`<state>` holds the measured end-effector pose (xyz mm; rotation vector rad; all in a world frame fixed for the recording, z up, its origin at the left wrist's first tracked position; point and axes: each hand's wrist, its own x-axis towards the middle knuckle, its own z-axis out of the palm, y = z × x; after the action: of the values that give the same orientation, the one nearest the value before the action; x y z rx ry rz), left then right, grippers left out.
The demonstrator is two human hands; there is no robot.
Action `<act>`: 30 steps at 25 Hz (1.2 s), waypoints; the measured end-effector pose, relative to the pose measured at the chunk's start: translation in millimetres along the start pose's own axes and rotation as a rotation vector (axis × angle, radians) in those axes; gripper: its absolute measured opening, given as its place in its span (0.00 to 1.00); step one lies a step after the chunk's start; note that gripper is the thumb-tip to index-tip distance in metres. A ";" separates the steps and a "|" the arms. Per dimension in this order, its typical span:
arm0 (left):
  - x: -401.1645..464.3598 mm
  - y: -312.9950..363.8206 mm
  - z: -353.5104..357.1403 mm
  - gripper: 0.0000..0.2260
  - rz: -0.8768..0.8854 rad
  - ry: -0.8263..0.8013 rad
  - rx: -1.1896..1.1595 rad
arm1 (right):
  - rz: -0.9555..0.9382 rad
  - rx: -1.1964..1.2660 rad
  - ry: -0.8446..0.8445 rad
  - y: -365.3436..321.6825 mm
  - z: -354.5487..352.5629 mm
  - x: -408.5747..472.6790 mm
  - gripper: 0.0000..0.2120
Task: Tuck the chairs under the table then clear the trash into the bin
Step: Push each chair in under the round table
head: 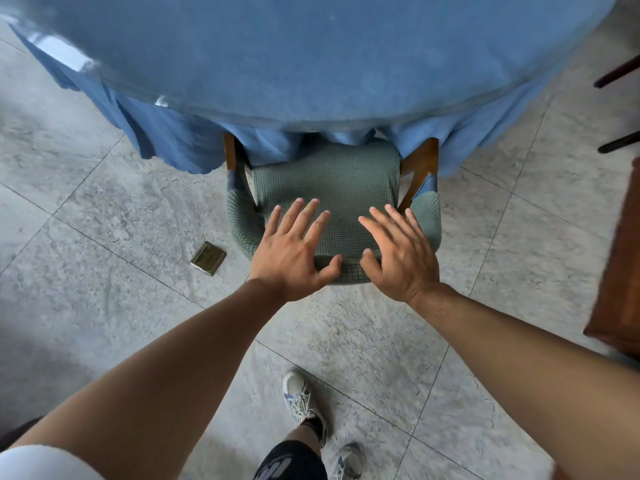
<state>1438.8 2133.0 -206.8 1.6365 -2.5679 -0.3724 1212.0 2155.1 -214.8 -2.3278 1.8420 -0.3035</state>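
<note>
A chair (332, 174) with a green textured cover and brown wooden arms stands at the edge of a round table (311, 57) draped in a blue cloth. The front of its seat sits under the hanging cloth. My left hand (294, 251) and my right hand (398, 251) lie side by side over the top of the chair's backrest. The fingers of both are straight and spread, pointing toward the table, and both thumbs touch the backrest's rear edge. Neither hand holds anything.
A small brass floor plate (207, 258) lies on the grey tiled floor left of the chair. Dark chair legs (616, 74) show at the far right, and brown wooden furniture (620, 271) stands close on the right. My feet in light sneakers (301, 400) stand behind the chair.
</note>
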 end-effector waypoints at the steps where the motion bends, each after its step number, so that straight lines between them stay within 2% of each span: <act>1: 8.3 -3.9 -0.9 0.38 0.004 0.006 0.010 | 0.000 -0.007 0.003 1.5 -0.7 9.4 0.30; 10: 97.1 -55.2 -15.3 0.34 0.084 0.147 0.101 | 0.065 -0.037 0.107 9.0 5.9 101.3 0.31; 16: 151.5 -76.2 -21.0 0.35 0.119 0.247 0.176 | 0.070 -0.007 0.224 22.7 6.2 154.3 0.34; 23: 219.1 -80.8 -25.8 0.34 0.055 0.213 0.210 | -0.011 -0.047 0.249 67.4 6.8 218.1 0.28; 30: 230.7 -73.0 -24.9 0.32 -0.036 0.195 0.150 | -0.093 0.029 0.272 86.0 4.2 242.4 0.24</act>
<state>1409.0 1891.8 -216.0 1.6742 -2.4764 -0.0195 1185.9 1899.4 -225.5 -2.4582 1.8278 -0.6848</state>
